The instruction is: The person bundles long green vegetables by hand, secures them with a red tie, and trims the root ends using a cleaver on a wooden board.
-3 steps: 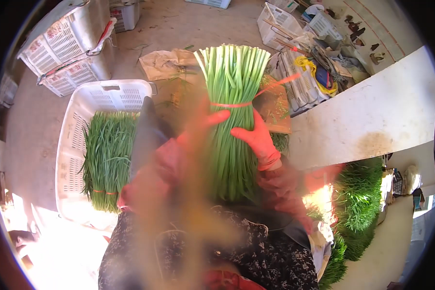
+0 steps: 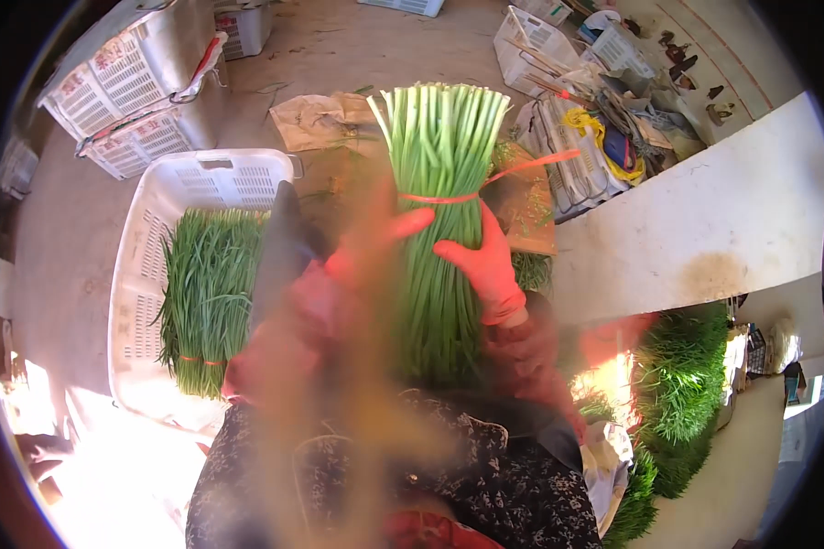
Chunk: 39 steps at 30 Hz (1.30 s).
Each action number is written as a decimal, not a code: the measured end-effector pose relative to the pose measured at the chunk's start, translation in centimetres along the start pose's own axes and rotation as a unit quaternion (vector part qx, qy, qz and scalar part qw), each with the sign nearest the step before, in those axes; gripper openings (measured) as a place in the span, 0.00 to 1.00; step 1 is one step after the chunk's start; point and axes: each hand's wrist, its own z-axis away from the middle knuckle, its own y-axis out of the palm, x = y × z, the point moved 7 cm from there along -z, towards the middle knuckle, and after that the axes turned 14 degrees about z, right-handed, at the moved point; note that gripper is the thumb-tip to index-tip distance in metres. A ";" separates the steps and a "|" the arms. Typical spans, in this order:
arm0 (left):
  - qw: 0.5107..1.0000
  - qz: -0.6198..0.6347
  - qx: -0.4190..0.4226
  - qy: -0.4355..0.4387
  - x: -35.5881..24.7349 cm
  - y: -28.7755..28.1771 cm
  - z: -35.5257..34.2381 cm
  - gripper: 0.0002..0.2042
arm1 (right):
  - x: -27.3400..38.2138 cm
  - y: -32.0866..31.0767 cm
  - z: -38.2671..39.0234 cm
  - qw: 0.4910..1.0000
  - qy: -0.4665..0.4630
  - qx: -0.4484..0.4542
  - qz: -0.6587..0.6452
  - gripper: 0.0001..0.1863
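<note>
A thick bundle of green chives stands upright in front of me, pale cut ends at the top. An orange-red tie band circles it below those ends, and its loose tail sticks out to the right. My right hand, in an orange-red glove, is closed against the bundle's right side, thumb across the front. My left hand, gloved alike, grips the left side just under the band. A tan blur close to the lens hides part of the left hand and forearm.
To the left, a white plastic crate holds banded chives. More crates are stacked at the far left. A whitish board slants across the right, with loose greens below it. Tools and sacks lie behind.
The band's loose tail has dropped slightly and stretches a little farther right. My right hand has shifted slightly left on the bundle; both hands keep their hold.
</note>
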 end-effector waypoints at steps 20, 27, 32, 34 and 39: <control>0.978 0.158 -0.082 -0.109 0.7 -6.2 3.9 0.29 | 14.7 3.3 -2.1 0.756 -0.402 -0.129 0.500 0.24; 0.966 0.187 -0.031 -0.176 2.6 -6.8 4.4 0.33 | 14.1 1.8 -6.7 0.748 -0.360 -0.141 0.540 0.07; 0.969 0.194 -0.042 -0.145 2.2 -5.5 3.9 0.32 | 13.8 -5.8 -10.1 0.873 -0.217 -0.203 0.387 0.19; 0.975 0.184 -0.051 -0.116 1.9 -5.4 3.8 0.32 | 14.2 -2.1 -8.3 0.852 -0.290 -0.146 0.412 0.21; 0.979 0.192 -0.046 -0.049 0.7 -5.0 2.3 0.32 | 12.1 1.9 -8.0 0.864 -0.330 -0.043 0.378 0.33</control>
